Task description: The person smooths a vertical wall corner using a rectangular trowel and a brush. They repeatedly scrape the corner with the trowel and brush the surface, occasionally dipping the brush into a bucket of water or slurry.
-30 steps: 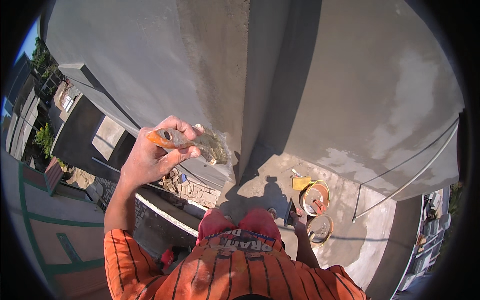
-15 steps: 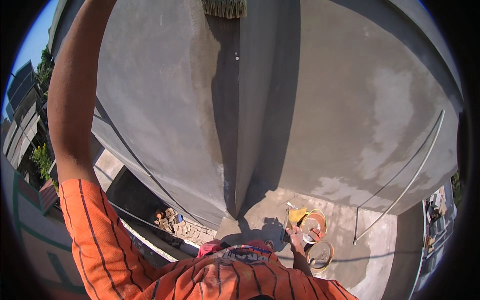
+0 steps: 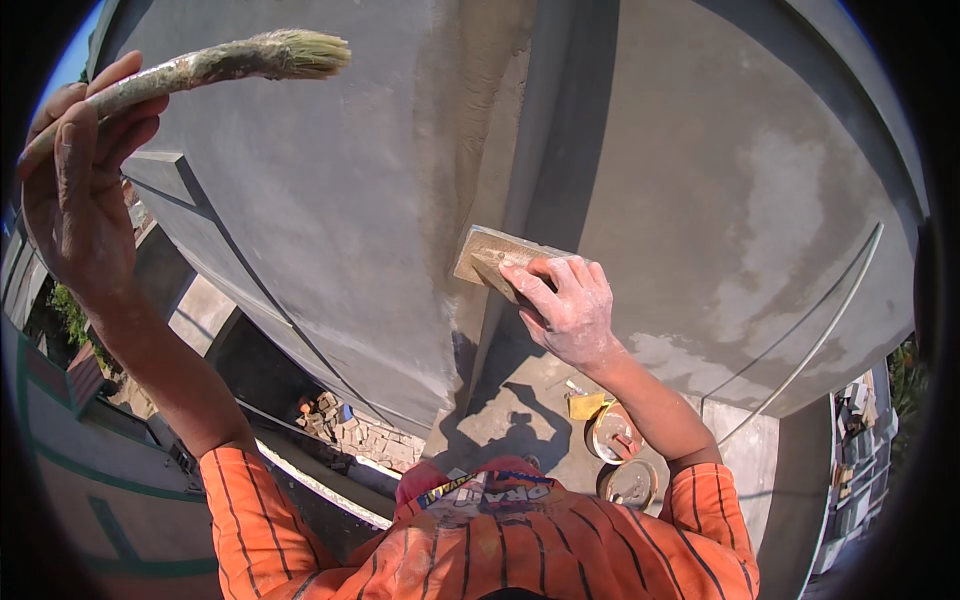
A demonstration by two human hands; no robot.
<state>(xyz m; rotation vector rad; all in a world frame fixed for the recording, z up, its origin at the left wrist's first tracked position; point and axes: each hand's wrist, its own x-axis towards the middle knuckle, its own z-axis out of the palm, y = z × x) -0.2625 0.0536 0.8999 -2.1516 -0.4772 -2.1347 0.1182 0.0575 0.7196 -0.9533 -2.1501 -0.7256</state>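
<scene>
- Grey plaster, damp-looking in patches, covered the wall (image 3: 330,200) that filled most of the view, with a vertical corner edge running down from twelve o'clock toward the centre.
- The right hand (image 3: 565,305) sat just right of centre, its fingers (image 3: 535,285) clenched over a flat wooden float (image 3: 490,258); the float lay pressed flat against the corner edge, probably so its face could true up the plaster there.
- The left hand (image 3: 75,190) was raised at ten o'clock, well apart from the wall, its fingers wrapped round the plaster-caked handle of a brush (image 3: 215,65). The pale bristles pointed toward one o'clock and touched nothing; held up and clear like that, the brush seemed parked out of the float's way yet ready to hand.
- Orange striped sleeves (image 3: 250,510) came in from six o'clock.
- Far below, at five o'clock, two round buckets (image 3: 615,435) and a yellow object (image 3: 585,405) stood on a concrete ledge (image 3: 520,390), beside the person's shadow.
- At seven o'clock a heap of bricks (image 3: 345,425) lay on the ground.
</scene>
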